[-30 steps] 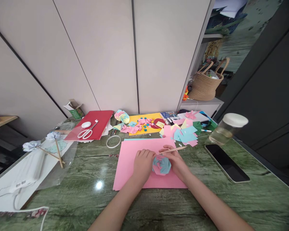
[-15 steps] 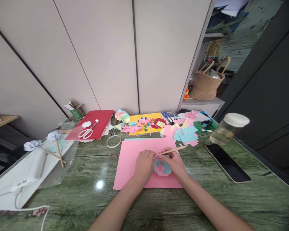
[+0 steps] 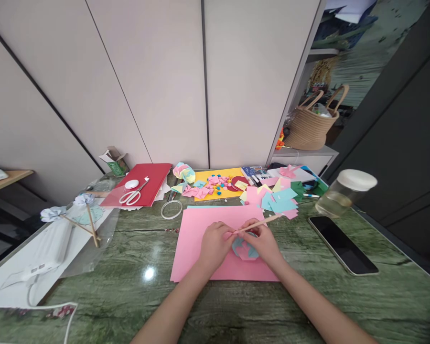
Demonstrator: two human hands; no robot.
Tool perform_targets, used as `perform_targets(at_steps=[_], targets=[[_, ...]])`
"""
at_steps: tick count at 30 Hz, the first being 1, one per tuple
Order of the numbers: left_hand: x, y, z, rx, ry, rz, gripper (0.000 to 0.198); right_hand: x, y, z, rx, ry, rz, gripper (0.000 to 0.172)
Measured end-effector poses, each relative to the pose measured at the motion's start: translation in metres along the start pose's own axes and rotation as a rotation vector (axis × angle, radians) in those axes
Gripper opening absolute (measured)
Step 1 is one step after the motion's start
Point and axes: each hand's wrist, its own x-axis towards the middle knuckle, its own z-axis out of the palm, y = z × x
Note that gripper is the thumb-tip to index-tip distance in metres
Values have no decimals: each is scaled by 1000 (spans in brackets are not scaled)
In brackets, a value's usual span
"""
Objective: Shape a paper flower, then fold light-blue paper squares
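Over a stack of pink paper sheets [image 3: 189, 258], my two hands meet at the fingertips. My left hand [image 3: 215, 242] is closed in a pinch on a small pink paper piece [image 3: 230, 234]. My right hand [image 3: 267, 243] is closed round a thin wooden stick [image 3: 270, 220], whose far end points up and to the right. The stick's other end meets the pink piece between both sets of fingers. Just below the fingertips sits a round blue-and-pink folded paper flower [image 3: 245, 250], partly covered by my right hand; whether my fingers grip it, I cannot tell.
Loose coloured paper pieces [image 3: 281, 199] and a yellow sheet [image 3: 215, 193] with small paper balls lie behind. White scissors [image 3: 131, 197] rest on red paper [image 3: 148, 179]. A tape ring [image 3: 171, 210] is left; a phone [image 3: 344, 246] and jar [image 3: 344, 196] stand right.
The pink paper piece now shows more between my fingertips. My left fingers have shifted slightly, and the stick has tilted a little. The whole view has moved slightly.
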Motion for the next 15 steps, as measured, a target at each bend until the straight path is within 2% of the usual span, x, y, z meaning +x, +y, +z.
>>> perform_targets(at_steps=[4, 8, 15], targets=[[0, 0, 1, -63, 46, -44, 16, -1, -4, 0, -39, -14, -6, 14], [0, 1, 1, -36, 49, -36, 7, -1, -4, 0, -64, -9, 0, 14], [1, 1, 1, -12, 45, -47, 5, -3, -6, 1, -26, -14, 20, 16]])
